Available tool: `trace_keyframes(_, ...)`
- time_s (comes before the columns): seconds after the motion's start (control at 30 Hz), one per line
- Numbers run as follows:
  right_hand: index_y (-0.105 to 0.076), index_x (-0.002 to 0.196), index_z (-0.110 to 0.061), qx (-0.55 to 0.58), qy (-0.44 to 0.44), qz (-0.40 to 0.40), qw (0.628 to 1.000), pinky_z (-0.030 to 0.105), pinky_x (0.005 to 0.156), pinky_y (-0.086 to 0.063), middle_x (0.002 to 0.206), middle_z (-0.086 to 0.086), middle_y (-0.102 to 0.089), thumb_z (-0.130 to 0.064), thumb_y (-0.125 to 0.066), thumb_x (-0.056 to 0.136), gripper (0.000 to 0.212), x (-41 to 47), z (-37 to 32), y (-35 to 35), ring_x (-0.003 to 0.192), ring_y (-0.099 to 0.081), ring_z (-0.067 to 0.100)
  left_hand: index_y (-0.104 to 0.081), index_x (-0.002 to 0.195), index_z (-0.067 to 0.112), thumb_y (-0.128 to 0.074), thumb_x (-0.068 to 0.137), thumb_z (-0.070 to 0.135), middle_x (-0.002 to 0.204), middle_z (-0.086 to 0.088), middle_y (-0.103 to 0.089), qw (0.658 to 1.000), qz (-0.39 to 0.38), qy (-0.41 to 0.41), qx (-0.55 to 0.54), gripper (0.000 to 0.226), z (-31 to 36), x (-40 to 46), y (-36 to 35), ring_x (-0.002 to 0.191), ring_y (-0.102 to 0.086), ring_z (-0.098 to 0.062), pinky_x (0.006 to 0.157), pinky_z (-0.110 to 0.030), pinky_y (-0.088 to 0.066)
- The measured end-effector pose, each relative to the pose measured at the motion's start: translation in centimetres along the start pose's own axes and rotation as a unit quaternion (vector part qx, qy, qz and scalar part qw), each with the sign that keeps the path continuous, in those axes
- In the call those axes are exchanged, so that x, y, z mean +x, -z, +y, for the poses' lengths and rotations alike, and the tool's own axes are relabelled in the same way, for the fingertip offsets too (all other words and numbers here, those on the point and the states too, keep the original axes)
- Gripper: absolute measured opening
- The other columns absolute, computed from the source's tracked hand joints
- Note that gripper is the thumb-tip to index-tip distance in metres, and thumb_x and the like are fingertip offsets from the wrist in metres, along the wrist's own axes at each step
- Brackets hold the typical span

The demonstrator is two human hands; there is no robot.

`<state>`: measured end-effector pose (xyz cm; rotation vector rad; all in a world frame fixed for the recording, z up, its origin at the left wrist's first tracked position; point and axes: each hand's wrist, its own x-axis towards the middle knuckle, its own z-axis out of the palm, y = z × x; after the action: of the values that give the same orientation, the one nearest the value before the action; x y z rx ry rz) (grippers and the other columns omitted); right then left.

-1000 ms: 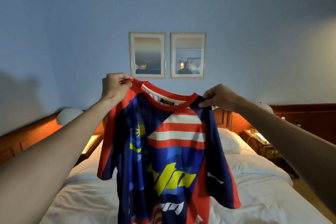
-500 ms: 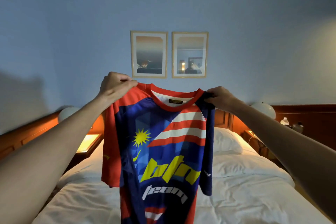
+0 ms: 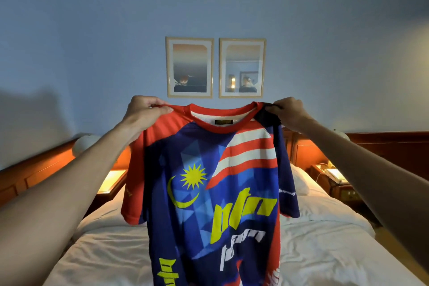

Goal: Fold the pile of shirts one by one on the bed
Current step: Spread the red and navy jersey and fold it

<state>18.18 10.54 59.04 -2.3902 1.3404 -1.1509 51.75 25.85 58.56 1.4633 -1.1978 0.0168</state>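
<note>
A blue and red jersey point(image 3: 209, 193) with a yellow star, crescent and lettering hangs in the air in front of me, front side facing me, spread flat. My left hand point(image 3: 144, 111) pinches its red left shoulder. My right hand point(image 3: 290, 114) pinches its dark right shoulder. Both arms are stretched out at about the same height. The shirt's hem runs out of the bottom of the view. Below it lies the bed point(image 3: 325, 251) with a rumpled white sheet. The pile of shirts is out of sight.
A white pillow point(image 3: 299, 181) lies at the head of the bed. A wooden headboard point(image 3: 383, 146) spans the wall, with lit side tables left point(image 3: 111, 181) and right point(image 3: 334, 174). Two framed pictures point(image 3: 216, 67) hang above.
The jersey was twisted and bunched a second ago; it now hangs open and flat. My hands have moved further apart along the shoulders and levelled out.
</note>
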Motion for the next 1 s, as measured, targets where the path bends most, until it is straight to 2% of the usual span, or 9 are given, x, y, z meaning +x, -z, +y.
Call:
trace_keyframes(0.13,-0.067,0.099,-0.003,-0.030,0.008,-0.054,0.998,0.031,0.069,-0.037,0.096,0.016,-0.067,-0.025,-0.048,0.103,0.029,-0.3,0.5,-0.6,0.082,-0.056,0.025,-0.072,0.078,0.028,-0.080,0.082,0.019,0.084,0.009,-0.071,1.000,-0.017,-0.019,0.001,0.013,-0.3,0.0,-0.2,0.081,-0.061,-0.003,0.080,-0.017,-0.043)
trace_keyframes(0.27,-0.066,0.098,0.002,0.000,0.059,0.047,0.997,0.034,0.076,-0.034,0.103,0.024,-0.068,-0.015,-0.048,0.102,0.025,0.1,1.0,-0.5,0.095,-0.060,0.038,-0.073,0.083,0.023,-0.075,0.087,0.023,0.084,0.004,-0.070,0.998,0.024,-0.039,-0.040,0.005,-0.9,-0.1,-0.8,0.082,-0.059,-0.009,0.078,-0.025,-0.045)
trace_keyframes(0.37,-0.066,0.100,0.000,-0.069,0.080,-0.020,0.994,0.035,0.083,-0.037,0.106,0.023,-0.068,-0.019,-0.047,0.103,0.027,-0.1,1.3,-0.5,0.100,-0.060,0.040,-0.075,0.091,0.016,-0.073,0.090,0.025,0.088,0.002,-0.069,0.997,-0.013,-0.021,0.079,0.010,-2.2,-0.7,-1.2,0.084,-0.057,-0.009,0.080,-0.024,-0.043)
trace_keyframes(0.47,-0.068,0.103,-0.002,-0.012,0.088,0.052,0.995,0.026,0.078,-0.031,0.104,0.020,-0.069,-0.010,-0.049,0.101,0.021,0.0,1.9,0.1,0.099,-0.060,0.037,-0.073,0.109,0.006,-0.066,0.094,0.017,0.090,0.007,-0.068,0.998,0.032,-0.053,-0.008,0.019,-2.3,-0.7,-0.8,0.082,-0.058,0.000,0.080,-0.013,-0.043)
trace_keyframes(0.53,-0.069,0.108,-0.005,0.004,0.081,0.055,0.995,0.022,0.077,-0.031,0.107,0.016,-0.070,-0.005,-0.050,0.097,0.021,-0.3,2.6,-0.5,0.102,-0.061,0.033,-0.072,0.112,0.006,-0.064,0.096,0.017,0.097,0.002,-0.071,0.998,-0.004,-0.053,0.033,0.021,-2.6,-1.2,-1.2,0.091,-0.061,-0.004,0.086,-0.020,-0.045)
trace_keyframes(0.6,-0.070,0.112,-0.009,0.011,0.049,0.022,0.999,0.017,0.077,-0.032,0.113,0.009,-0.069,-0.004,-0.053,0.095,0.025,-0.7,3.6,-1.2,0.105,-0.059,0.024,-0.075,0.109,0.010,-0.067,0.094,0.021,0.105,-0.001,-0.073,0.994,-0.032,-0.047,0.093,0.021,-4.0,-1.5,-1.6,0.104,-0.064,-0.013,0.095,-0.029,-0.046)
trace_keyframes(0.73,-0.073,0.108,-0.010,0.069,0.003,0.023,0.997,0.021,0.078,-0.039,0.109,0.009,-0.070,-0.006,-0.060,0.093,0.020,-0.8,5.4,-1.4,0.101,-0.061,0.021,-0.077,0.103,0.013,-0.075,0.087,0.022,0.101,-0.001,-0.075,0.999,-0.011,-0.022,0.044,0.017,-4.7,-1.9,-2.0,0.104,-0.068,-0.015,0.101,-0.034,-0.048)
trace_keyframes(0.9,-0.074,0.102,-0.015,0.041,-0.003,0.003,0.999,0.025,0.074,-0.042,0.097,0.003,-0.067,-0.014,-0.061,0.095,0.014,-0.1,5.8,-0.8,0.090,-0.059,0.017,-0.075,0.096,0.012,-0.079,0.081,0.011,0.086,0.010,-0.070,1.000,-0.004,-0.028,-0.001,0.016,-3.7,-1.8,-3.3,0.077,-0.061,0.007,0.085,-0.013,-0.045)
trace_keyframes(1.0,-0.075,0.101,-0.016,0.041,-0.015,0.016,0.999,0.023,0.072,-0.041,0.095,0.000,-0.067,-0.015,-0.061,0.095,0.015,0.5,6.6,-1.1,0.087,-0.059,0.015,-0.074,0.087,0.019,-0.080,0.081,0.014,0.086,0.007,-0.071,0.999,-0.006,-0.030,0.011,0.010,-4.4,-1.6,-3.9,0.082,-0.062,-0.003,0.087,-0.021,-0.045)
